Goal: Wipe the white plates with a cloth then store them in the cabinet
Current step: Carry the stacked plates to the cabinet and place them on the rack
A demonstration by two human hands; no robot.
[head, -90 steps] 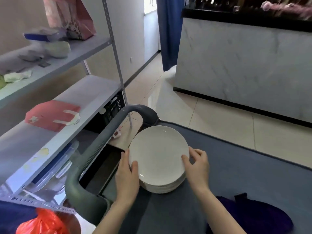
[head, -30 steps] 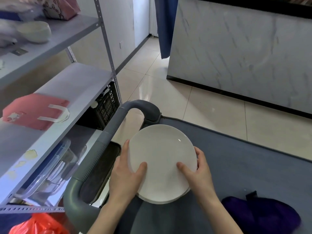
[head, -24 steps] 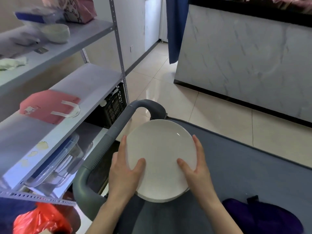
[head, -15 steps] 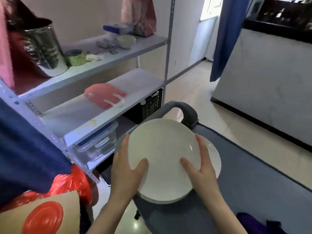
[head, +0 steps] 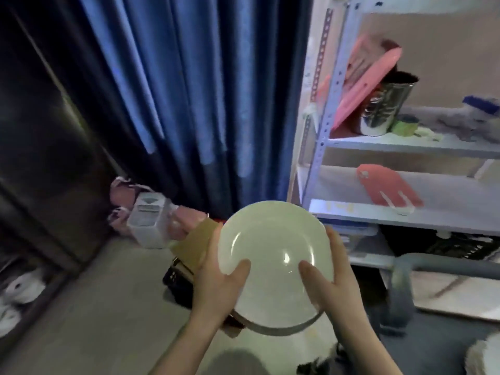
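A stack of white plates (head: 273,247) is held in the air in front of me, above the floor. My left hand (head: 216,280) grips its left rim, thumb lying on the top plate. My right hand (head: 332,277) grips the right rim the same way, thumb on top. Only the edges of the lower plates show beneath the top one. No cloth is in view.
Blue curtains (head: 189,90) hang straight ahead. A metal shelf rack (head: 405,147) stands at right with a pink bag, a shiny tin and a red pouch. The grey cart handle (head: 438,269) is at lower right. A dark cabinet (head: 40,131) is at left; boxes lie on the floor.
Both hands lifted the plate stack off the grey cart and carried it left. My view swung left from the cart and shelf to the blue curtains and dark cabinet.
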